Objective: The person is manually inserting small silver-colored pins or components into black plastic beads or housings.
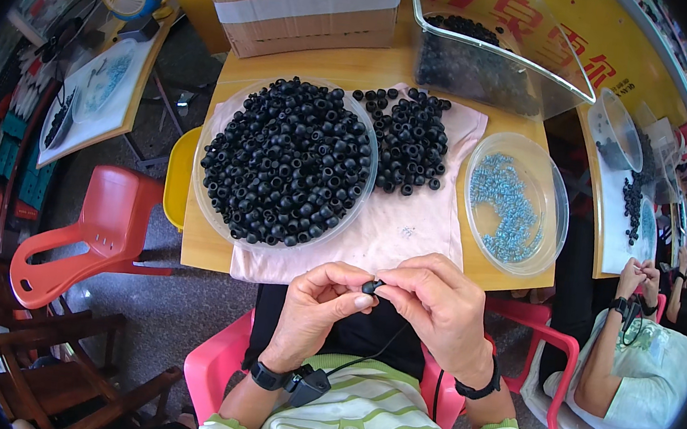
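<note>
Between my two hands, just in front of the table's near edge, is a small round black piece. My left hand pinches it between thumb and forefinger. My right hand meets it from the other side, its thumb and forefinger closed at the piece; my fingertips cover anything finer there. Beyond my hands, black hollow bead-like pieces fill a large clear round bowl. A loose pile of the same black pieces lies on a pale pink cloth. Small light-blue pieces lie in a clear round tub.
An open cardboard box and a clear plastic bin with black pieces stand at the table's back. A red chair is on the left. At right, another person sits working by a second table.
</note>
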